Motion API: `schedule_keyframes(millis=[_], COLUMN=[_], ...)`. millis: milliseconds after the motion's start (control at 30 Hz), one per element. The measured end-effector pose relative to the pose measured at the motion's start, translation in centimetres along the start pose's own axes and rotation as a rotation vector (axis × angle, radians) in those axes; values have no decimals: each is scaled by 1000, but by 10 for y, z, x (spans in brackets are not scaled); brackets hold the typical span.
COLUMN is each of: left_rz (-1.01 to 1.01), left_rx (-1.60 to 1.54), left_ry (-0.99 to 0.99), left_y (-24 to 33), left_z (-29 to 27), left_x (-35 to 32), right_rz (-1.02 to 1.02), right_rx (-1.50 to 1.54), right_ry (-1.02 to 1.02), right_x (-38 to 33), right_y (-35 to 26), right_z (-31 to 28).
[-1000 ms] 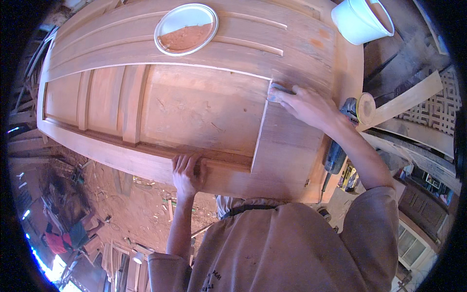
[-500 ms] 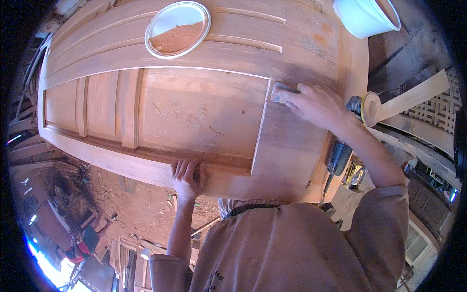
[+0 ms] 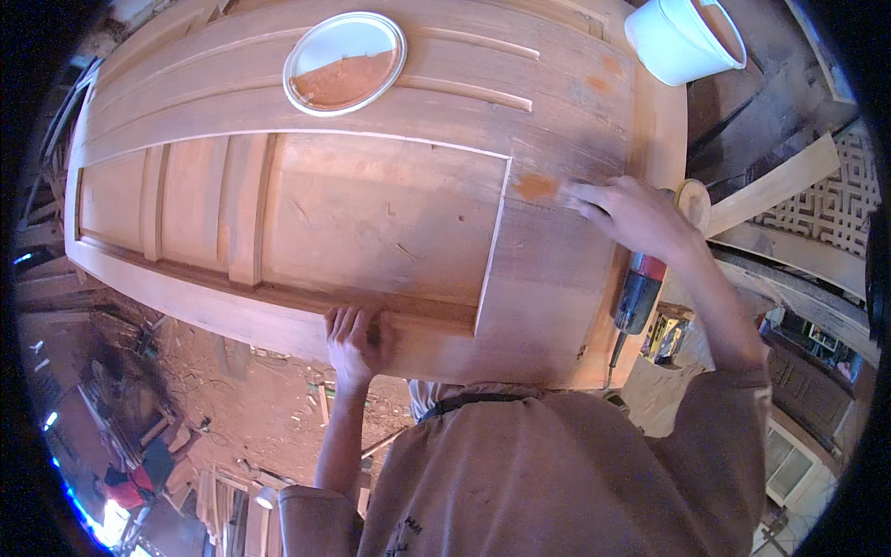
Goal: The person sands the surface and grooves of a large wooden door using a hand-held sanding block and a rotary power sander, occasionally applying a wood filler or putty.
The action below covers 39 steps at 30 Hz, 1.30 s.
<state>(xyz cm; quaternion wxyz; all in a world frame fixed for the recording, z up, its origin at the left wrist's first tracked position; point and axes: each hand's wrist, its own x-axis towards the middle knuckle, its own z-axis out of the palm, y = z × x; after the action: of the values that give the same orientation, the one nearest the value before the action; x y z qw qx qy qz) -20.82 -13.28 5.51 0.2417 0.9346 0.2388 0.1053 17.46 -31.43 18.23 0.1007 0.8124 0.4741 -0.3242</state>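
Note:
A wooden panelled door [image 3: 548,278] lies flat in front of me. My left hand [image 3: 357,342] curls its fingers over the near rail of the door, beside the recessed panel. On the right, my right hand [image 3: 636,212] grips a putty knife [image 3: 574,189], mostly hidden by the fingers; its blade is close to the door's surface. Just left of the blade is a fresh orange-brown patch of filler [image 3: 536,187], near the panel's corner. A round white lid [image 3: 345,65] holding a heap of the same brownish filler rests on the far part of the door.
A white bucket [image 3: 682,42] stands at the door's far right corner. Along the right edge lies a power tool with a round disc [image 3: 640,295], its cord hanging toward me. Wood pieces and shavings litter the floor [image 3: 269,390] at the lower left.
My right hand has drawn the putty knife to the right, away from the panel corner. An orange-brown filler patch now shows where the blade was. My left hand stays put.

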Motion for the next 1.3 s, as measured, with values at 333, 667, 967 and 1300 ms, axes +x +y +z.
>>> schedule_keyframes(millis=[333,667,967,1300], left_rz=[6,-18,11,6], left_rx=[-30,-15,-23,-27], left_ry=[52,16,49,40], left_y=[3,2,3,2], left_z=[3,0,-1,0], left_x=[3,-1,3,3], right_rz=[-89,-99,-124,-85], right_rx=[78,265,41,-90], right_ry=[561,195,127,37], right_x=[28,-15,38,11], right_y=[-17,4,-25,15], right_z=[101,41,31,23])
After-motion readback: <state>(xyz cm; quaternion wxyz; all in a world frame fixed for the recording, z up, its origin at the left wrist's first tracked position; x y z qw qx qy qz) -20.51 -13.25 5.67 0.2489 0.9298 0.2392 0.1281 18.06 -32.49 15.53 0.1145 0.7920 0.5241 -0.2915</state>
